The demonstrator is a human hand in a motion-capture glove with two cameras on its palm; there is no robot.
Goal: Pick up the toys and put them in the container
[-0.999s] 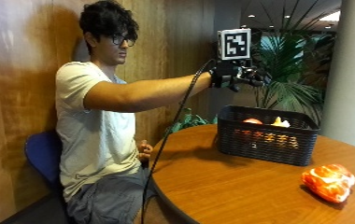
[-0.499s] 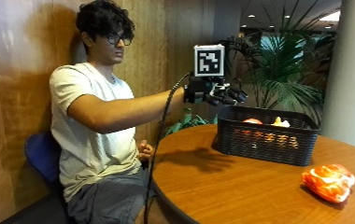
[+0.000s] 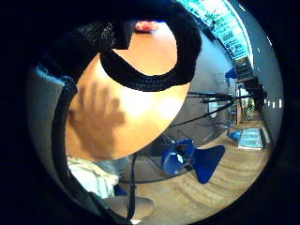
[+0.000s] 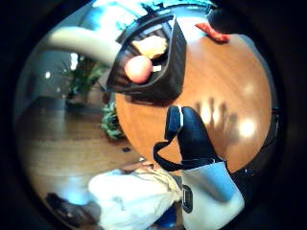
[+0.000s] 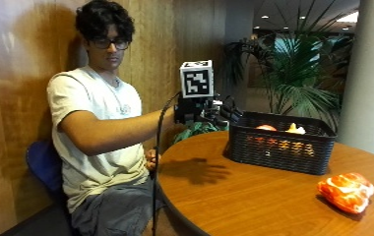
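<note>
Soft overhead light; a spread-fingered shadow lies on the glossy counter (image 5: 252, 196), bright glare spots nearby; palm views smear toward their rims.

Basket (image 5: 282, 147) toys mostly hidden

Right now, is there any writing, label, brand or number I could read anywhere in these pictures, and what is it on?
No readable text appears in any view.
The black basket shows no label or brand.
The orange toy on the table bears no writing.
The person's pale T-shirt has a small mark at the chest, too blurred to read.
The gloved right hand shows no lettering.
</note>
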